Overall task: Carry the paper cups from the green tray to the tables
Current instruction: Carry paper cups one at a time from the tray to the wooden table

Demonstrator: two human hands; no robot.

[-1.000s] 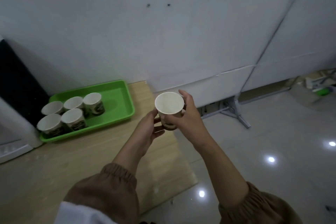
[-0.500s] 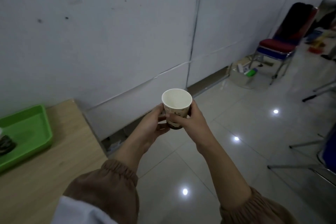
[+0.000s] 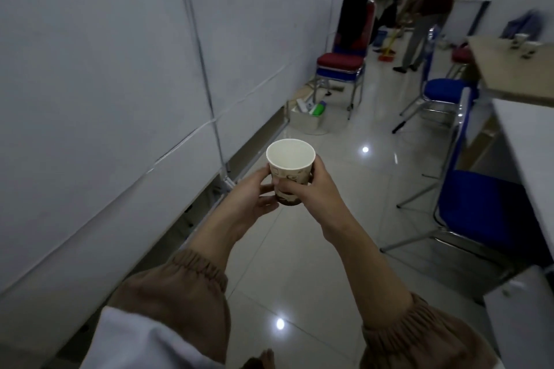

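Change since the previous second: the view has swung from the wall-side wooden surface to a corridor. The green tray and its remaining cups, in frame a second ago and half cut off half a second ago, are now out of view entirely. Judgement: pick-up is finished and this is the carry leg — the person has turned away from the tray toward the tables.

Inventory, largest first:
- Wall panels along the left (image 3: 105, 84), running the length of the corridor; tiled floor (image 3: 299, 263) with ceiling-light reflections.
- Surface at far right (image 3: 503, 69), wood-topped. One seen clearly; a paler edge nearer the camera may be a second, cannot tell.
- Chairs: three counted. Blue chair nearest on the right (image 3: 479, 207), a second blue chair (image 3: 443, 90) beyond it, a red chair (image 3: 341, 63) against the wall.
- One standing person far down the corridor (image 3: 431, 3), with a broom.
- One box on the floor by the wall (image 3: 308, 117).
- Hands: two. Left hand (image 3: 248, 201) and right hand (image 3: 311, 192), both with fingers closed around one cup.
- Paper cup (image 3: 290, 169): one in hand, upright, held over the floor at chest height, interior looks empty. Grip same as in both earlier frames.
- Two small cups on the far surface (image 3: 521, 42) — blurred, apparently already delivered.

Task status, judged: at least two cups placed, one in transit, five were left on the tray.
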